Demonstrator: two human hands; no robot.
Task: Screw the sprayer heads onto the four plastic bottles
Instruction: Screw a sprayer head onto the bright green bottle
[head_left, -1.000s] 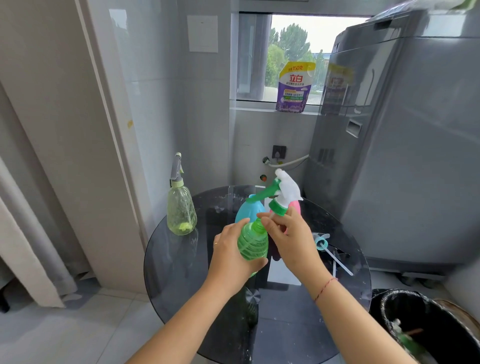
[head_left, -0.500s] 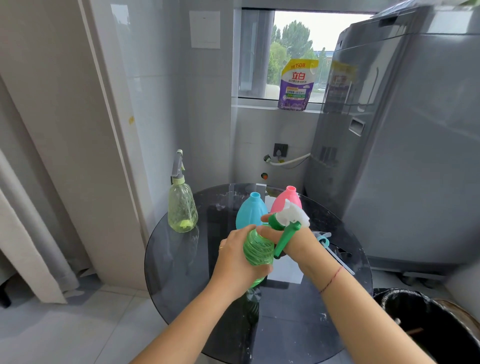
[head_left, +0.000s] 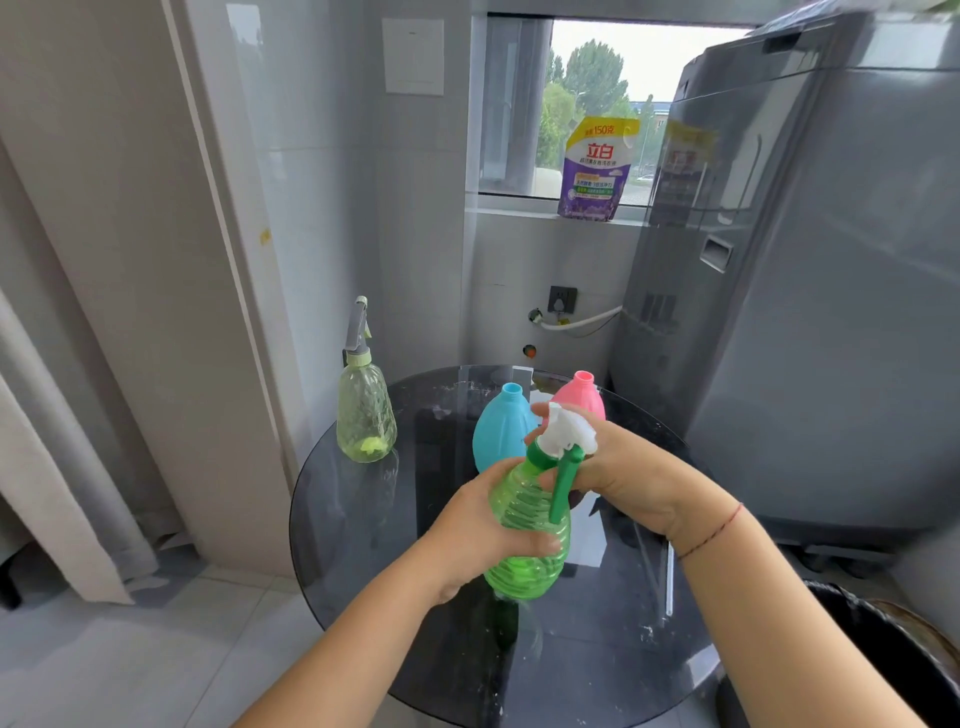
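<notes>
A ribbed green bottle (head_left: 527, 540) is held tilted above the round glass table (head_left: 363, 519), gripped around its body by my left hand (head_left: 480, 525). On its neck sits a white sprayer head (head_left: 563, 436) with a green collar and green trigger, and my right hand (head_left: 623, 473) is closed around that head from behind. A blue bottle (head_left: 496, 428) and a pink bottle (head_left: 579, 392) stand behind, both with bare necks. A pale yellow-green bottle (head_left: 365, 410) with a grey sprayer head fitted stands at the table's far left.
A grey washing machine (head_left: 805, 291) rises at the right of the table. A purple detergent pouch (head_left: 595, 169) stands on the window sill. A black bin (head_left: 893, 660) is at the lower right. A curtain (head_left: 57, 467) hangs at the left.
The sprayer head has turned on the green bottle: its trigger pointed up and left, now it hangs down toward me. My right hand has rotated with it, and the bottle has tilted more.
</notes>
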